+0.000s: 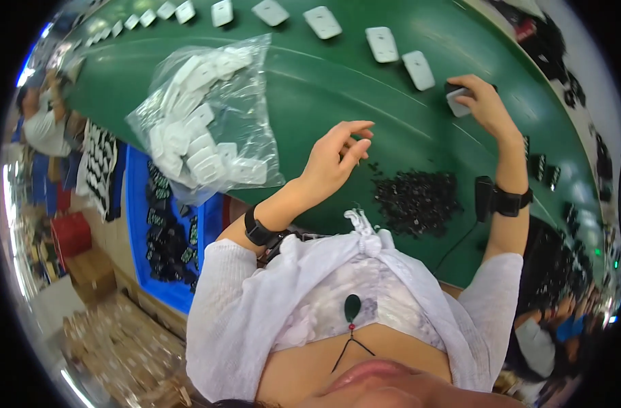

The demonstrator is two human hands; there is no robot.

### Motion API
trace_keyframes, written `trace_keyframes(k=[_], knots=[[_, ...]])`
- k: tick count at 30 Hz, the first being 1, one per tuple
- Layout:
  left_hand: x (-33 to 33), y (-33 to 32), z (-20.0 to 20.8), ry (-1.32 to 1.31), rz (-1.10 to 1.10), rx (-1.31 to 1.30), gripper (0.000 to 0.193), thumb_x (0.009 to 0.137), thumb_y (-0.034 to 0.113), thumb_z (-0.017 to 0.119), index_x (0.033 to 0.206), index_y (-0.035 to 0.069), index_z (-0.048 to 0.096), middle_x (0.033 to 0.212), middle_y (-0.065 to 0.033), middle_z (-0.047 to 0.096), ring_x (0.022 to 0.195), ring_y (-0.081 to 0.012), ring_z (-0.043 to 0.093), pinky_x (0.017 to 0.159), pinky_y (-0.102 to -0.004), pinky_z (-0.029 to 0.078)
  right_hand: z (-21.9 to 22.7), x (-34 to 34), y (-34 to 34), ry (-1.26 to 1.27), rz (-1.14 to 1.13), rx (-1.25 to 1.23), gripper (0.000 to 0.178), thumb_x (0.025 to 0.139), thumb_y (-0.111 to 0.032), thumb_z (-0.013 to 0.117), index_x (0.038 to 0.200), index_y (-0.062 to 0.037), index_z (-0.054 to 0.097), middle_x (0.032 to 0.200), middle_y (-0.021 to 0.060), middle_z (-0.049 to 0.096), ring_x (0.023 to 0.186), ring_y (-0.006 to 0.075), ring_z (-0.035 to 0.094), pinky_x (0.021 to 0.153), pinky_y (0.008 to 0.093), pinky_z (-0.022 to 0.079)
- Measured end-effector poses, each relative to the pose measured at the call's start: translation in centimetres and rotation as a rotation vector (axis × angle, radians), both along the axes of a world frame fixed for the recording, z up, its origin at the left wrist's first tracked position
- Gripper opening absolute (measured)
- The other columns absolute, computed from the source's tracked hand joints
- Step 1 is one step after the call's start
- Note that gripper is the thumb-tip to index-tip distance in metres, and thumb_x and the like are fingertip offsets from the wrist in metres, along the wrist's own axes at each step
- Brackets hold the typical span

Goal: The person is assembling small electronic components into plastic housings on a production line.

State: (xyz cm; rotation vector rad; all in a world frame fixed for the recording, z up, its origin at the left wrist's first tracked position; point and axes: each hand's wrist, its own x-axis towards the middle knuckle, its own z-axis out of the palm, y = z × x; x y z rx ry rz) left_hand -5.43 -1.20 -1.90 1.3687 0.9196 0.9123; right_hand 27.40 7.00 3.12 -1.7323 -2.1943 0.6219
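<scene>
Right hand point(484, 102): raised at the far right of the green worktop point(324, 95), fingers curled about a small white housing point(458, 102) with a dark part behind it; grip closed on that piece. Left hand point(337, 160): hovering above the middle of the worktop, fingers loosely bent and half open, holding nothing that can be seen.

Worktop: green, curved by the lens, running from far left to near right.

Clear plastic bag point(205, 119): lying at the left of the worktop, filled with white housings of the same kind, seemingly not yet handled.

Blue bin point(137, 204): beside the worktop at the near left, holding dark parts.

Pile of small black parts point(416, 200): on the worktop near the person, between the two forearms; a good stock remains.

Row of white housings point(324, 22): laid singly along the far edge, from far left across to just left of the right hand; judged to be finished pieces. The held piece sits at the right end of this row, so the work appears part way through.
</scene>
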Motion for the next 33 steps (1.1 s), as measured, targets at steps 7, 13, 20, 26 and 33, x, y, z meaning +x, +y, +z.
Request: trace_keyframes(k=[7,13,20,26,33], knots=[[-8.0,4.0,1.0,0.430,0.501,0.404,0.021,0.092,0.012,0.059,0.111,0.004,0.061,0.097,-0.0103,0.063,0.071,-0.0188,0.063,0.063,-0.0296,0.051,-0.4,1.7,4.2,0.043,-0.012,-0.297,0.042,0.083,0.000,0.062,0.124,-0.0067,0.058,0.110,0.0076,0.063,0.098,0.0197,0.057,0.089,0.0320,0.047],[-17.0,10.0,-1.0,1.072,0.725,0.735,0.031,0.083,-0.001,0.055,0.113,0.007,0.061,0.112,-0.0126,0.062,0.106,-0.0303,0.056,0.087,-0.0378,0.046,0.2,1.4,2.9,0.083,-0.171,-0.191,0.040,0.087,-0.003,0.060,0.126,-0.0065,0.056,0.114,0.0080,0.061,0.099,0.0185,0.058,0.088,0.0312,0.047],[-18.6,14.5,-2.9,1.285,0.380,0.874,0.041,0.078,0.002,0.062,0.119,0.008,0.060,0.124,-0.0115,0.060,0.113,-0.0329,0.055,0.095,-0.0403,0.043,3.1,-0.7,-2.3,0.246,-0.151,0.213,0.031,0.090,-0.010,0.060,0.121,-0.0075,0.060,0.108,0.0042,0.063,0.093,0.0139,0.059,0.081,0.0268,0.048],[-19.3,13.4,-2.5,1.270,0.382,0.819,0.026,0.090,0.011,0.057,0.114,0.005,0.065,0.111,-0.0145,0.066,0.102,-0.0318,0.063,0.088,-0.0384,0.048,2.2,2.3,-7.1,0.216,-0.349,0.358,0.024,0.091,-0.012,0.061,0.114,-0.0063,0.064,0.101,0.0029,0.067,0.089,0.0129,0.061,0.082,0.0270,0.047],[-15.1,7.1,0.9,1.092,0.455,0.729,0.027,0.096,0.015,0.054,0.118,0.003,0.062,0.103,-0.0143,0.068,0.085,-0.0254,0.066,0.075,-0.0305,0.050,-1.1,4.7,-10.5,0.117,-0.645,0.215,0.023,0.089,-0.018,0.063,0.110,-0.0092,0.067,0.100,0.0047,0.069,0.090,0.0136,0.064,0.080,0.0266,0.049]])
